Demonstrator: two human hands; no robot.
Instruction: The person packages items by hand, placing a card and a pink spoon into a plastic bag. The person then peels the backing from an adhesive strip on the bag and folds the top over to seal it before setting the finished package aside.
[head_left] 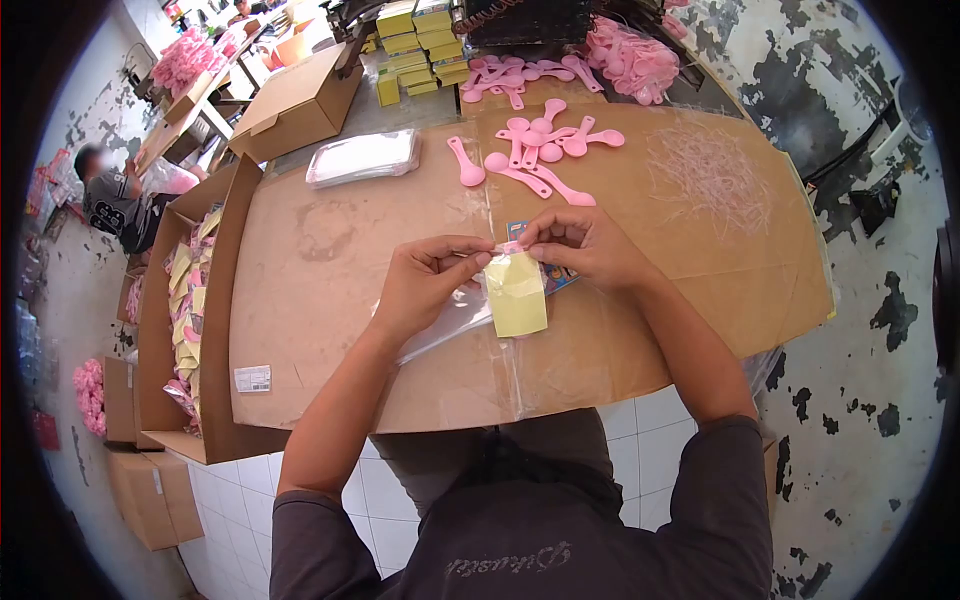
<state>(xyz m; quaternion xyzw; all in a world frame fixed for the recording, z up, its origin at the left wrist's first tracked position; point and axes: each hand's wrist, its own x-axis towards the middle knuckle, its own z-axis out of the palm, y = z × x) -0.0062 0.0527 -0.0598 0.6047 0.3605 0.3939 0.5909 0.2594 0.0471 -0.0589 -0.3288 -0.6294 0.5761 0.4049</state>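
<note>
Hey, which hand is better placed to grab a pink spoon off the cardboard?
Probably the right hand: the loose pink spoons lie just beyond it, while the left hand sits farther off. Both pinch the clear bag with the yellow card, so the left grip could hold it alone.

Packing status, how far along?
Done: filled packs stand in the open box on the left. In hand: left hand and right hand pinch the top of a clear bag with a yellow card. Remaining: loose pink spoons on the cardboard, a bigger pile behind, and a stack of empty bags.
</note>
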